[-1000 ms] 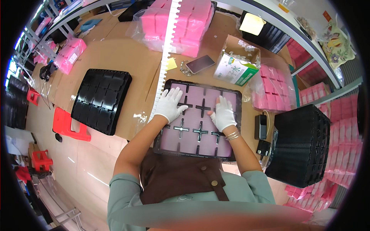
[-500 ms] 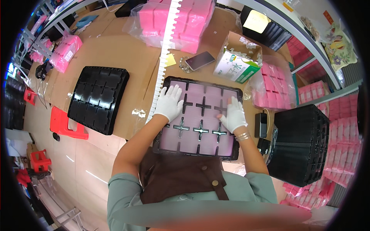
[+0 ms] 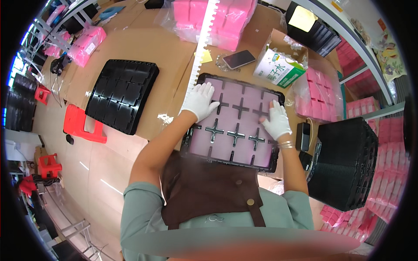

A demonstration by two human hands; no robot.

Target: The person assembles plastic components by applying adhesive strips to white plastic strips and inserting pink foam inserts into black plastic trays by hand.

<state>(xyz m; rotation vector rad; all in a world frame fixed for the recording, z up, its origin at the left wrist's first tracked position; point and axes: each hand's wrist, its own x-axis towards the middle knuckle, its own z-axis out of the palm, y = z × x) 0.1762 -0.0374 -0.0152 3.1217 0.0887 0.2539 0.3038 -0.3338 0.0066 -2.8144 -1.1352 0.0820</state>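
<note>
In front of me lies a black plastic tray with raised cross-shaped dividers. Flat pinkish-purple pieces fill its compartments. My left hand, in a white glove, rests flat over the tray's left edge, fingers extended and thumb out to the side. On the right edge lies my right hand, also gloved, with some bare fingertips and its fingers stretched out. Neither hand grips anything. Along the tray's left side runs a white toothed strip.
A black tray lies to the left, near a red stool. Beyond my tray are a phone, an open carton and bagged pink blocks. At the right stand stacked black trays and more bagged pink pieces.
The whole view has shifted, so the scene sits further right and slightly higher. My left thumb has spread away from the fingers. Both hands stay on the tray's edges.
</note>
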